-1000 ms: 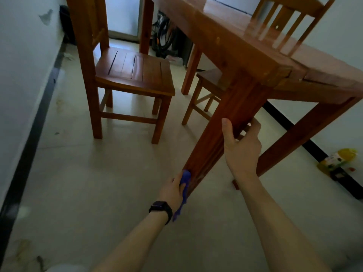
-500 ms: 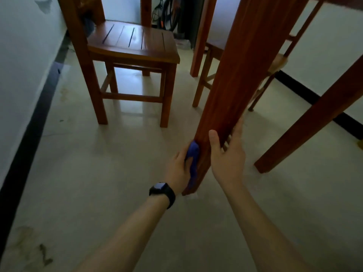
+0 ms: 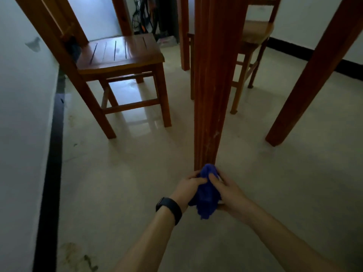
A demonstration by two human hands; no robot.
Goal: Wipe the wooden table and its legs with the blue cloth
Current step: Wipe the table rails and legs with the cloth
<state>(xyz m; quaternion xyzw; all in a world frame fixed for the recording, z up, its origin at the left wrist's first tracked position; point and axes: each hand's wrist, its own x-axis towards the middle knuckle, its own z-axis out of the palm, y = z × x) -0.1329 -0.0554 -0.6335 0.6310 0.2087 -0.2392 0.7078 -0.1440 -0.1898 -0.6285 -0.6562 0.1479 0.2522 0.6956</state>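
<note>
A reddish wooden table leg point(image 3: 210, 85) stands upright in the middle of the view, its foot on the pale floor. The blue cloth point(image 3: 207, 193) is bunched right at the foot of this leg, hiding the leg's bottom edge. My left hand point(image 3: 188, 188), with a black watch on the wrist, grips the cloth from the left. My right hand point(image 3: 228, 190) grips it from the right. A second table leg point(image 3: 314, 75) slants at the right. The table top is out of view.
A wooden chair point(image 3: 119, 54) stands to the left of the leg, close to the white wall point(image 3: 23, 114) with its black skirting. A second chair point(image 3: 253, 36) stands behind the leg. Dark cables and gear point(image 3: 149, 14) lie at the back.
Both hands slid down the leg to its foot. My right hand left the leg and now grips the cloth together with the left. The view dropped lower, under the table.
</note>
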